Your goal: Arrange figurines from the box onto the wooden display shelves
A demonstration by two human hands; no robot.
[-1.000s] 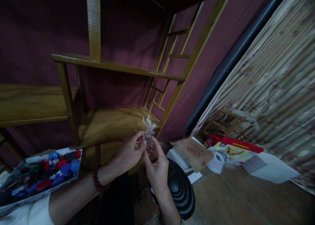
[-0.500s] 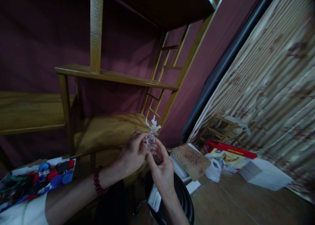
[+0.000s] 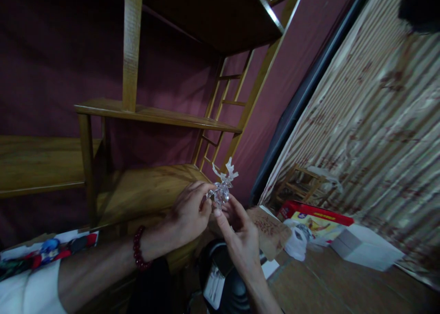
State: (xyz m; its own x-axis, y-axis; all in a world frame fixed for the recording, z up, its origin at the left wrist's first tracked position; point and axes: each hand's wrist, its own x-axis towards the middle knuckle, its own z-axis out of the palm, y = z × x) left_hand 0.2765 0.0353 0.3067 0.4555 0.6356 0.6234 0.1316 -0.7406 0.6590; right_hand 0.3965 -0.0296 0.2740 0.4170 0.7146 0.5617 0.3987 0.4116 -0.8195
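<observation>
In the lower centre of the frame we hold a clear antlered figurine (image 3: 222,194), the grip of our left hand (image 3: 190,209) and of our right hand (image 3: 243,238) both clamped on it, with a white box (image 3: 367,247) at lower right.

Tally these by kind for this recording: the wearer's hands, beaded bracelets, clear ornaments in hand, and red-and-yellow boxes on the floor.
Hands: 2 (left hand, right hand)
Beaded bracelet: 1
Clear ornament: 1
Red-and-yellow box: 1
Total: 5
</observation>
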